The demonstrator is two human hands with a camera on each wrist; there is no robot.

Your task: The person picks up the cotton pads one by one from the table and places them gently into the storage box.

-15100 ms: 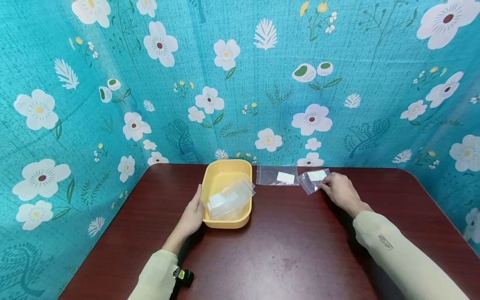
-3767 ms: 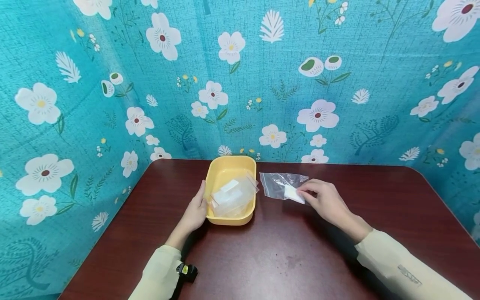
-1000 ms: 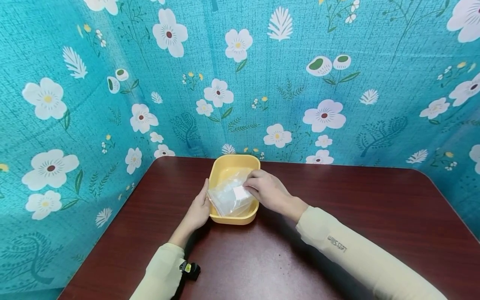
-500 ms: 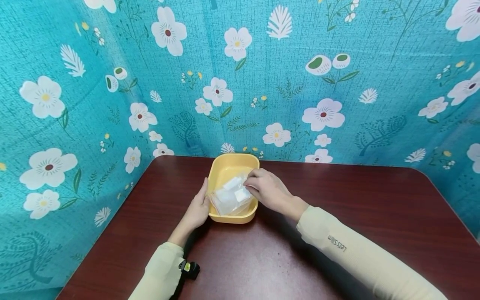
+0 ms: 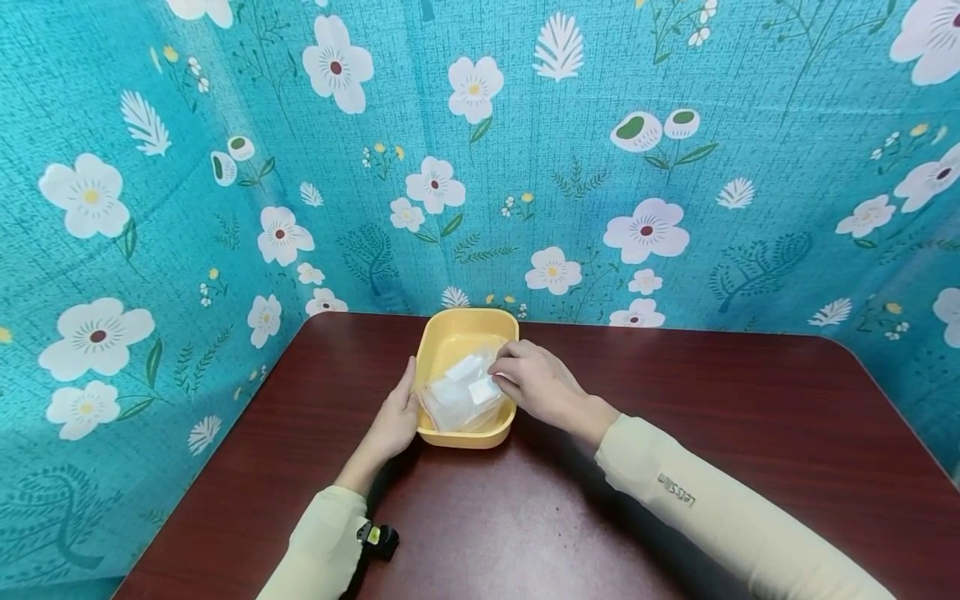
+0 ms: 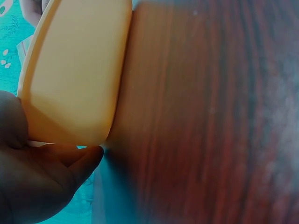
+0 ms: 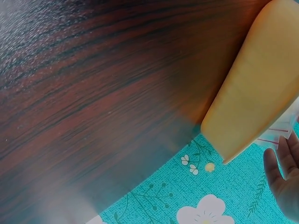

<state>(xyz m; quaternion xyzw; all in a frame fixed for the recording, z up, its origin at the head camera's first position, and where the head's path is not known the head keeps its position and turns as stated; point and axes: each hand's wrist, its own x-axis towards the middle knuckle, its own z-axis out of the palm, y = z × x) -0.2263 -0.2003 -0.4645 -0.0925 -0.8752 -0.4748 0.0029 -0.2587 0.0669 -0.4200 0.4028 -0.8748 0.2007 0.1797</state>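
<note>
A yellow plastic tray (image 5: 450, 333) stands at the back of the table, with several clear zip bags (image 5: 453, 408) bearing white labels piled inside. My left hand (image 5: 393, 421) grips the tray's left side; in the left wrist view that hand (image 6: 42, 177) has its fingers round the tray wall (image 6: 79, 70). My right hand (image 5: 536, 379) is over the tray's right rim, fingertips right by a white label (image 5: 483, 390) on the top bag. In the right wrist view the right hand's fingers (image 7: 282, 156) are spread apart just beside the bag edges (image 7: 271, 140).
The dark red-brown wooden table (image 5: 675, 392) spreads to both sides and in front of the tray. A turquoise flowered cloth (image 5: 570, 167) hangs close behind its back edge. A small black device (image 5: 381, 540) sits at my left wrist.
Two labelled zip bags that lay right of the tray are gone from the table; my right hand carried the last one into the tray and lowered it onto the pile. The left hand stayed put.
</note>
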